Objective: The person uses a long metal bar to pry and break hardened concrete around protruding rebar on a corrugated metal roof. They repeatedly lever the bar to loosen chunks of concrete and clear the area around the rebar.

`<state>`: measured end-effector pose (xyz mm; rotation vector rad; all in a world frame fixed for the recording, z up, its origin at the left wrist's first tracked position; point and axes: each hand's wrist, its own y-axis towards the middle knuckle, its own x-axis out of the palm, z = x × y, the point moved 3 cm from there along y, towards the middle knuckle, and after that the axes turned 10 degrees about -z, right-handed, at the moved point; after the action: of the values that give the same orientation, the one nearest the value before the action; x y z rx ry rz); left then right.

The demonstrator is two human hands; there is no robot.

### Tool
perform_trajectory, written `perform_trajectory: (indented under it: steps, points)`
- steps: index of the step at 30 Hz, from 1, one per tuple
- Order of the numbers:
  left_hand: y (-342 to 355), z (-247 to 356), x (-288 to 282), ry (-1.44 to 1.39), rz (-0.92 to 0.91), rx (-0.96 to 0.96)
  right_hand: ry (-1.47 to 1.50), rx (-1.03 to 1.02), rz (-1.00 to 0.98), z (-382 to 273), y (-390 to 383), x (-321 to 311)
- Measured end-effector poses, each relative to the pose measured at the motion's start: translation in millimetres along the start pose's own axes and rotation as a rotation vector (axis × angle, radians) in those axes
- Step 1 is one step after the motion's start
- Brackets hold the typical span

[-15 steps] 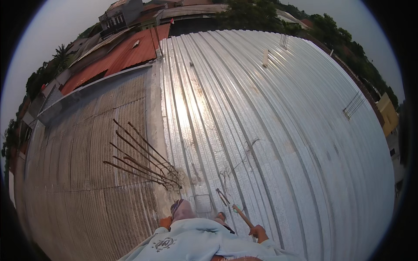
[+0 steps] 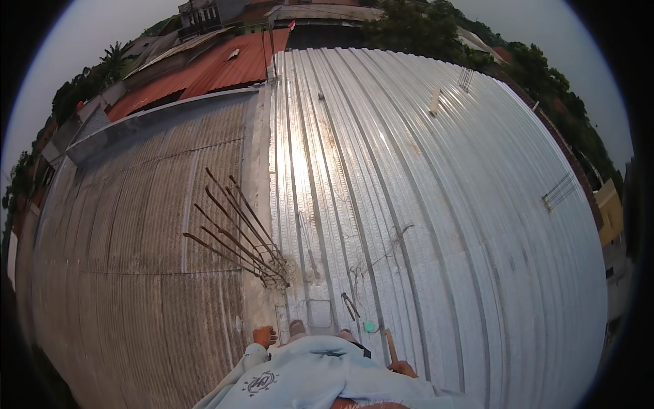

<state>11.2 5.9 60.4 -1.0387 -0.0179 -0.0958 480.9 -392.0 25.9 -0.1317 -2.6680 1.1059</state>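
Note:
In my right hand (image 2: 403,369) is a light-brown wooden stick (image 2: 390,346), its upper end pointing away from me over the metal roof; my fingers are closed around its lower part. My left hand (image 2: 264,335) hangs by the concrete strip at my left side. Its fingers look loosely bent and apart, with nothing visible in them. In front of my feet a dark two-legged metal tool, like pincers (image 2: 350,307), lies on the roof. A small green round thing (image 2: 369,326) rests between it and the stick. A grey square patch (image 2: 319,313) lies just ahead of me.
Rusty rebar rods (image 2: 235,228) stick up at a slant from the concrete strip (image 2: 257,184). Left of it is a brown corrugated roof (image 2: 136,225); shiny metal roofing (image 2: 463,225) spreads right. Thin wire (image 2: 381,255) lies ahead. More rods (image 2: 558,192) rise near the right edge.
I have straightened up, and my bent knee has drawn back. My left hand has come away from beside the knee. The stick has swung more upright, apart from the green thing.

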Motion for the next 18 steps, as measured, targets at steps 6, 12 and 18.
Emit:
perform_trajectory:
  steps: [6,12,18]
  points:
    - [15,-4,-59,-0.141,-0.046,0.011,-0.150,-0.111,-0.032,-39,12,29]
    - [-54,-1,-92,-0.282,0.252,0.059,-0.448,0.039,-0.001,-89,53,-6]
    - [-169,-49,-66,-0.511,0.627,0.392,-0.821,0.404,-0.128,-188,144,-33]
